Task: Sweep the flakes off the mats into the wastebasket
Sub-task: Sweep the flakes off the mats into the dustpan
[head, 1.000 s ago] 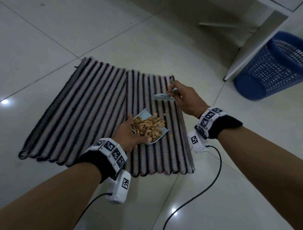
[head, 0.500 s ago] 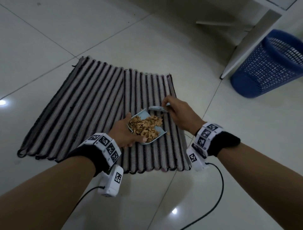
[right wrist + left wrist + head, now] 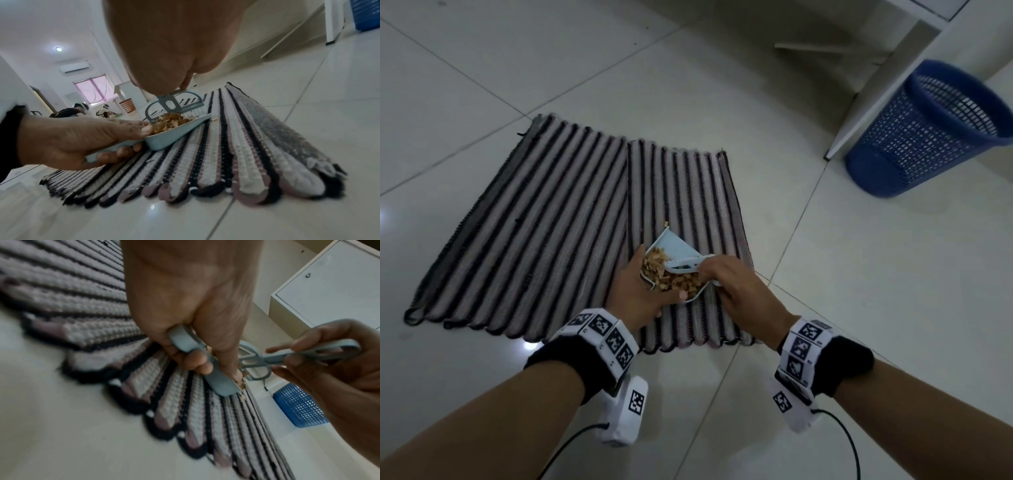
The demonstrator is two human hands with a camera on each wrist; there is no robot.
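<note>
Two striped mats (image 3: 571, 219) lie side by side on the tiled floor. My left hand (image 3: 635, 291) grips the handle of a small pale-blue dustpan (image 3: 673, 246), tilted up off the right mat (image 3: 236, 146) and heaped with brown flakes (image 3: 664, 277). In the right wrist view the flakes (image 3: 168, 121) fill the dustpan (image 3: 170, 138), and one flake (image 3: 214, 119) lies on the mat beside its lip. My right hand (image 3: 732, 284) pinches a small blue hand brush (image 3: 685, 267) over the pan. The brush (image 3: 287, 356) and pan handle (image 3: 205, 363) show in the left wrist view.
A blue mesh wastebasket (image 3: 928, 130) stands on the floor to the far right, next to a white furniture leg (image 3: 887, 82). Pale floor tiles (image 3: 859, 274) lie between the mats and the basket. Wrist-camera cables (image 3: 849, 445) trail by my arms.
My right hand drew the brush back from the mat's far edge to the pan. The left hand tilted the pan up and pulled it nearer.
</note>
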